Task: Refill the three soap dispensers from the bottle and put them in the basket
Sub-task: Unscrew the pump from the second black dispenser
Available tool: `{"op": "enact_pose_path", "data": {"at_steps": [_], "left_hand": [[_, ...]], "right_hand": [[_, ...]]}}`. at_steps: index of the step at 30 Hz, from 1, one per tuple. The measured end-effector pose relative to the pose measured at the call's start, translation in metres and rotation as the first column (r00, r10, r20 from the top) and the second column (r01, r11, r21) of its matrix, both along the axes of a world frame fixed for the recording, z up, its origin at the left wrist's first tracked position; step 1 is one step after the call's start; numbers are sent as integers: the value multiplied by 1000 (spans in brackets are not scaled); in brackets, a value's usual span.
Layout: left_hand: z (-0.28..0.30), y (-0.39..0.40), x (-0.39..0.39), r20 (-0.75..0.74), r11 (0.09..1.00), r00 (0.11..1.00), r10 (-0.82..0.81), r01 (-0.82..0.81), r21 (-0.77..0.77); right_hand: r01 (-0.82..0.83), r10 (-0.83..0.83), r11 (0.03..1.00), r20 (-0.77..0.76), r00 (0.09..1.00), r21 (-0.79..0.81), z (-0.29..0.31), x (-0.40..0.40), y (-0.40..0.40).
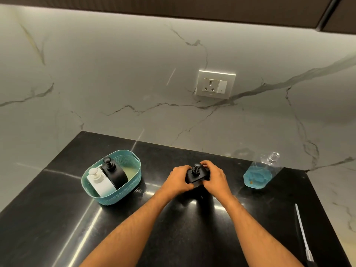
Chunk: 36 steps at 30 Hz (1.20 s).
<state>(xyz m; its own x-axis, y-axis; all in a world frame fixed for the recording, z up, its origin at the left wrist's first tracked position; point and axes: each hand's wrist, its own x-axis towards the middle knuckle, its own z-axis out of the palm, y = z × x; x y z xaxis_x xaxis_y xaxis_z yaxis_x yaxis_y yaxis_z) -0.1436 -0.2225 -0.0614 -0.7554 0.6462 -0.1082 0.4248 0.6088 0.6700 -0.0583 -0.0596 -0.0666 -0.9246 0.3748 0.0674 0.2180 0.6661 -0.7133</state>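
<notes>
Where the polished black stone worktop (192, 237) meets the grey-veined marble wall, the items stand as follows.

Item 1: square black plastic soap dispenser with pump head (196, 175), upright on the worktop at centre, held from both sides. The left hand (178, 178) has its grip curled round the dispenser's left side; the right hand (215, 177) has its grip curled round the right side and top edge.

Item 2: teal woven-pattern plastic basket with oval rim (133, 171), on the worktop well to the left of the hands. Inside it stand a white soap dispenser with cream pump (101, 183) at the near end and a second black soap dispenser with black pump (113, 173) just behind it, the two touching.

Item 3: clear plastic refill bottle holding blue liquid (257, 176), cap off, leaning towards the wall, on the worktop to the right of the hands.

Item 4: thin clear tube with a metal-looking end (302, 234), lying near the worktop's right edge.

Item 5: white wall socket with switch (215, 84), on the marble above.
</notes>
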Motion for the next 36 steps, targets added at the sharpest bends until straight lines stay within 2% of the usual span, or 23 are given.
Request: {"op": "enact_pose_path", "data": {"at_steps": [10, 15, 18, 20, 23, 25, 27, 31, 34, 36], "left_hand": [[-3, -8, 27, -25, 995, 995, -100, 99, -12], [3, -10, 54, -48, 987, 986, -158, 160, 32], [3, -13, 68, -73, 980, 980, -185, 190, 67], [5, -17, 77, -88, 977, 980, -180, 189, 101], [6, -14, 95, -85, 964, 976, -199, 211, 164], [6, -9, 107, -99, 958, 977, -191, 207, 196], [6, -4, 116, -107, 953, 976, -190, 209, 218], [8, -2, 125, -85, 942, 971, -222, 236, 241], [8, -4, 127, -83, 940, 969, -233, 246, 234], [9, -5, 129, -80, 940, 975, -208, 222, 259]], "right_hand": [[73, -72, 996, -5, 997, 58, -4, 52, -6], [82, -83, 994, 4, 997, 76, -3, 92, -7], [55, -56, 998, 42, 998, 28, 5, 116, -7], [55, -55, 998, -3, 998, 21, 15, 128, -10], [86, -79, 983, -51, 996, 162, 33, 139, -23], [102, -99, 948, -27, 995, 300, 44, 138, -31], [125, -133, 932, 1, 991, 342, 53, 137, -32], [35, -54, 964, 65, 996, 265, 68, 140, -27], [-45, 7, 975, 171, 985, 219, 78, 147, -24], [-32, -22, 971, 223, 975, 235, 84, 148, -26]]}}
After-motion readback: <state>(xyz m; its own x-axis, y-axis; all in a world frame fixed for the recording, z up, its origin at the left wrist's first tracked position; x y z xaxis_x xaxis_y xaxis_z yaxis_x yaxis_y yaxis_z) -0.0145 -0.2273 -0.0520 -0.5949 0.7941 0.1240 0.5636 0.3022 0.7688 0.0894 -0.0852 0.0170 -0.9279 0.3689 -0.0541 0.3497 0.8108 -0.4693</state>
